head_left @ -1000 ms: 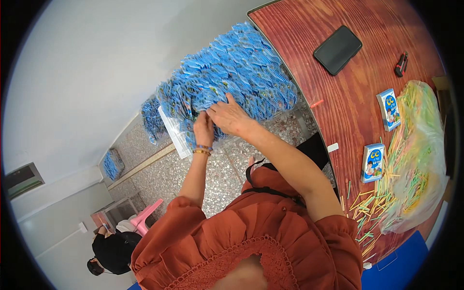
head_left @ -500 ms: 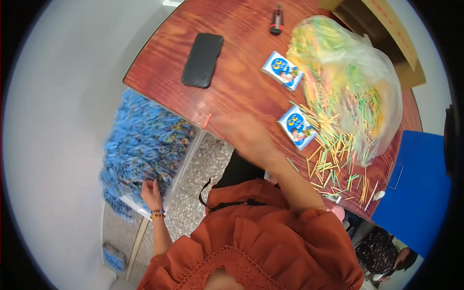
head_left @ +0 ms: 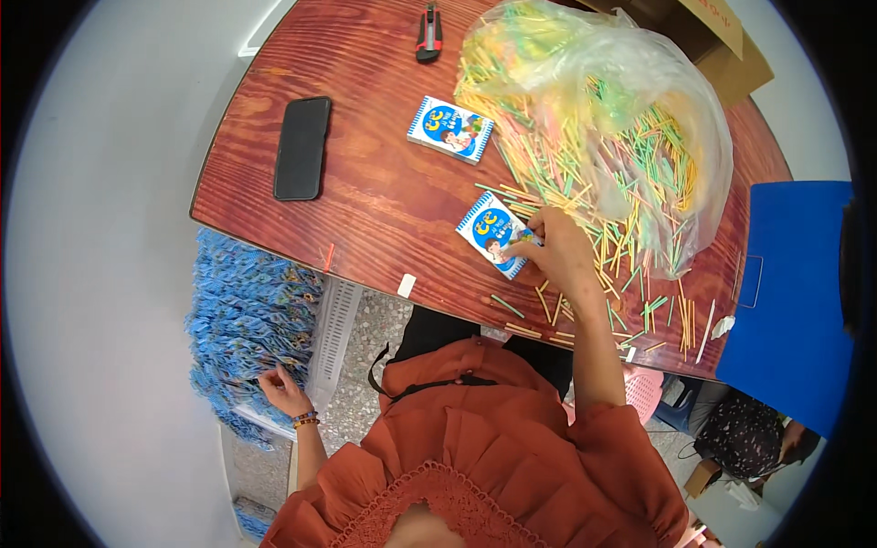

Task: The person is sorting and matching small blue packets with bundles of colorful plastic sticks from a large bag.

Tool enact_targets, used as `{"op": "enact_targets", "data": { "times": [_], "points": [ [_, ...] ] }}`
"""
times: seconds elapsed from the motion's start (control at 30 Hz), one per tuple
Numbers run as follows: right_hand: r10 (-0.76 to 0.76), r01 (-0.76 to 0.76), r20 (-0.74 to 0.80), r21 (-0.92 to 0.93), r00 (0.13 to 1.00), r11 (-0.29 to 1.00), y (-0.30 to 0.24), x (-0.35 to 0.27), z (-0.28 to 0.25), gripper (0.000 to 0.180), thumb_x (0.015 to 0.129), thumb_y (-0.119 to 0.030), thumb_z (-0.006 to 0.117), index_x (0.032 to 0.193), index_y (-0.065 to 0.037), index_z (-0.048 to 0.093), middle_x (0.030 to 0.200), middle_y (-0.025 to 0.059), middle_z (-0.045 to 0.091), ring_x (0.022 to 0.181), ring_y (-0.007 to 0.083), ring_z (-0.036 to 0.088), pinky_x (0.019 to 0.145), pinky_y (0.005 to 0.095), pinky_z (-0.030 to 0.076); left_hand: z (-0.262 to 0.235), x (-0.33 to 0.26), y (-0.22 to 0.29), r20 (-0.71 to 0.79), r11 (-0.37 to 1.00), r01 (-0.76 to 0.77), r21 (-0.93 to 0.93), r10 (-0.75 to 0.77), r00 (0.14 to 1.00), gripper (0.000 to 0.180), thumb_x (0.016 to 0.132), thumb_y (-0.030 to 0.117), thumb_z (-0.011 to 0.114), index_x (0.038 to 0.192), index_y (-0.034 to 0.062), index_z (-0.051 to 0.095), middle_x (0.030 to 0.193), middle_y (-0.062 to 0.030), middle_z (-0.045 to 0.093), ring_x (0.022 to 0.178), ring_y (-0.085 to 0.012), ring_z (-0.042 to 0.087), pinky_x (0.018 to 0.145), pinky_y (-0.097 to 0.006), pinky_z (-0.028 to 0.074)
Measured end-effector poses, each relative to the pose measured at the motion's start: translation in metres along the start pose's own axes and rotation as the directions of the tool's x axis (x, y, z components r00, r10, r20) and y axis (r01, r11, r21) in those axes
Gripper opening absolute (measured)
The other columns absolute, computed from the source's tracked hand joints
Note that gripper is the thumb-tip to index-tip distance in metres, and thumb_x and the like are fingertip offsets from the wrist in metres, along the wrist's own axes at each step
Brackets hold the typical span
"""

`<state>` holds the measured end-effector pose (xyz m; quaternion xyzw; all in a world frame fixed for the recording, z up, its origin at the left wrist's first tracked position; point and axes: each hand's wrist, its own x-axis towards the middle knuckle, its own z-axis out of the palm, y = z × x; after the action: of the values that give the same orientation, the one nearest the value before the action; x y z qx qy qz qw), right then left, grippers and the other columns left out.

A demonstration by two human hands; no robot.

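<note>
My right hand [head_left: 564, 254] is on the table with thumb and fingers closed on the right edge of a small white-and-blue box [head_left: 486, 228] with a printed picture. A matching box [head_left: 451, 129] lies farther back, untouched. Thin yellow, green and pink sticks [head_left: 630, 242] lie beside and beyond that hand, spilling from a large clear plastic bag [head_left: 630, 68]. Low at the left, my left hand [head_left: 287, 396] is curled at the edge of a mass of blue printed packets [head_left: 256, 315]. Whatever its fingers may hold is too small to make out.
A black phone [head_left: 302, 148] and a red-and-black utility knife [head_left: 428, 35] lie on the wooden table [head_left: 365, 219]. Near its front edge are a white piece [head_left: 406, 285] and a red strip [head_left: 329, 257]. A cardboard box [head_left: 731, 55], blue panel [head_left: 793, 292] and another person [head_left: 744, 434] are at right.
My right hand has moved right from the table's front edge to the nearer box and gripped it. A white piece now shows at that edge. My left hand remains by the packets; the view shifted.
</note>
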<state>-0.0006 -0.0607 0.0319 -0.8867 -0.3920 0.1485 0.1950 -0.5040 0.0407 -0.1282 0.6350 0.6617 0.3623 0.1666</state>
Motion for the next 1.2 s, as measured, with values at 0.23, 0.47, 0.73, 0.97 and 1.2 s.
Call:
{"op": "enact_targets", "data": {
  "times": [0.23,0.47,0.73,0.97,1.2],
  "points": [
    [-0.086,0.156,-0.25,0.277,0.965,0.948,0.033,-0.008,0.026,0.015,0.081,-0.015,0.066,0.088,-0.002,0.069,0.078,0.0123,0.066,0.069,0.0272,0.062,0.062,0.0347,0.045,0.036,0.028,0.116,0.002,0.914,-0.27,-0.304,0.284,0.959,0.009,0.092,0.005,0.058,0.086,0.0042,0.052,0.08,0.0001,0.047,0.071,-0.009,0.041,0.067,-0.025,0.039],
    [-0.261,0.231,-0.04,0.606,0.964,0.761,0.045,-0.027,-0.02,0.014,0.086,-0.012,0.062,0.09,0.0,0.066,0.075,0.0088,0.062,0.069,0.0179,0.059,0.063,0.03,0.044,0.094,-0.008,0.368,0.509,0.759,-0.038,-0.65,0.473,0.719,0.02,0.082,0.001,0.067,0.101,-0.0006,0.061,0.092,-0.0066,0.061,0.081,-0.0132,0.058,0.07,-0.026,0.048],
    [0.003,0.011,-0.013,0.952,1.0,0.307,0.065,-0.076,-0.006,0.01,0.087,-0.005,0.066,0.094,0.001,0.064,0.079,-0.0001,0.063,0.071,0.0038,0.056,0.061,0.02,0.044,0.153,-0.065,0.385,0.769,0.665,0.39,-0.637,0.511,0.383,0.01,0.086,0.005,0.067,0.094,-0.0005,0.069,0.083,-0.0021,0.069,0.072,-0.0045,0.06,0.063,-0.021,0.048],
    [0.076,0.031,-0.056,0.955,0.996,0.295,0.081,-0.074,0.004,0.009,0.088,-0.005,0.065,0.091,0.003,0.067,0.078,0.001,0.066,0.071,0.0026,0.056,0.061,0.0186,0.044,0.16,-0.086,0.388,0.798,0.628,0.504,-0.593,0.377,0.47,0.007,0.086,0.002,0.066,0.09,-0.001,0.07,0.08,-0.0018,0.069,0.071,-0.004,0.059,0.064,-0.02,0.047],
    [0.132,0.069,-0.103,0.969,0.986,0.237,0.074,-0.069,0.007,0.009,0.086,-0.008,0.067,0.085,0.001,0.066,0.069,-0.0034,0.059,0.063,0.0013,0.048,0.055,0.019,0.038,0.169,-0.082,0.398,0.851,0.617,0.587,-0.525,0.363,0.379,0.014,0.087,0.001,0.064,0.101,-0.0005,0.065,0.087,-0.0032,0.068,0.072,-0.0056,0.06,0.064,-0.021,0.049]
  ]
}}
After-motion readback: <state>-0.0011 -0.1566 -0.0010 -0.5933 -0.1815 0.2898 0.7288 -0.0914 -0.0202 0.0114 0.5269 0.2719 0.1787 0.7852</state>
